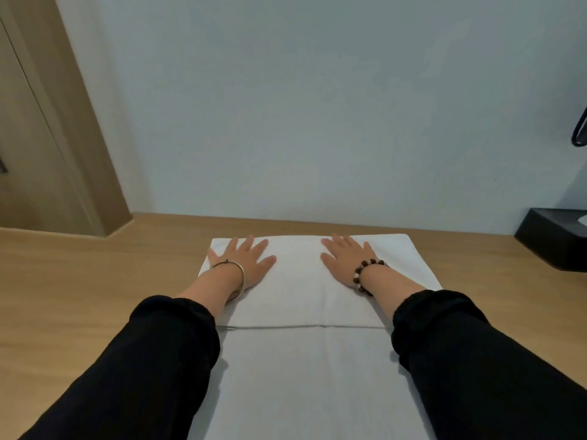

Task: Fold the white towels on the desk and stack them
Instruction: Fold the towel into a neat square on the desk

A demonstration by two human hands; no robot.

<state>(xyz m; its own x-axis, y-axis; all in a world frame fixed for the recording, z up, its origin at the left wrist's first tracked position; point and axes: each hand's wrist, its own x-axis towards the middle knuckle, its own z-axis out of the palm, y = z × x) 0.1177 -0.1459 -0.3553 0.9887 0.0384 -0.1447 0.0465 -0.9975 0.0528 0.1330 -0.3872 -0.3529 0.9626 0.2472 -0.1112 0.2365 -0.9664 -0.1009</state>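
Note:
A white towel lies along the middle of the wooden desk, running from the near edge of the view to the back. Its far part is folded over toward me, and the fold's edge crosses the towel at mid-length. My left hand rests flat on the left of the folded part, fingers spread, holding nothing. On the right of that folded part lies my right hand, also flat with fingers apart. Both forearms in black sleeves cover the towel's side edges.
A black box stands at the desk's back right corner. A dark curved object hangs at the right edge. A pale wall rises just behind the desk, with a wooden door frame at the left.

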